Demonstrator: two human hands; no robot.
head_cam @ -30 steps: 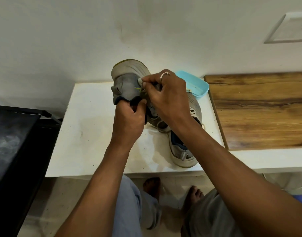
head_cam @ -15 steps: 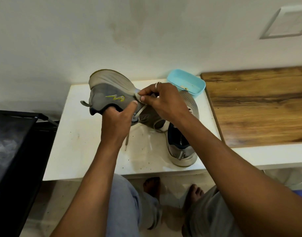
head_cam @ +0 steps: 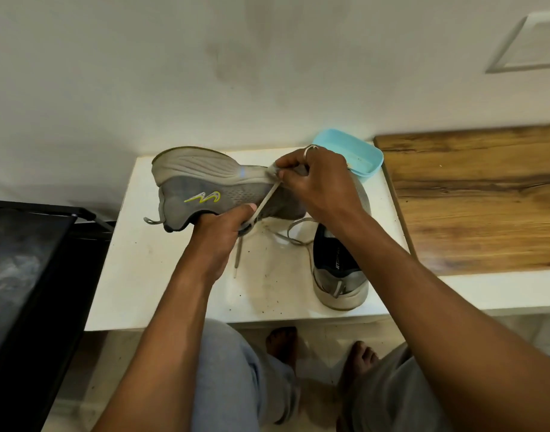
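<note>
A grey sneaker (head_cam: 211,185) with a yellow-green logo is held on its side above the white table (head_cam: 149,275), sole toward the wall, heel to the left. My left hand (head_cam: 219,235) grips it from below at the collar. My right hand (head_cam: 314,185), with a ring on one finger, pinches a grey shoelace (head_cam: 264,201) near the sneaker's toe end; the lace runs taut down to my left hand, and its loose end hangs toward the table. The second grey sneaker (head_cam: 339,275) stands upright on the table at the right, partly hidden by my right forearm.
A light blue plastic container (head_cam: 358,154) sits at the table's back right, against the wall. A wooden board (head_cam: 479,198) adjoins the table on the right. A black stand (head_cam: 27,275) is on the left. My knees and bare feet are below the table's front edge.
The held sneaker has turned from nearly heel-on to lying lengthwise, heel swung left. My right hand has drawn the lace out to the right, so it now runs taut.
</note>
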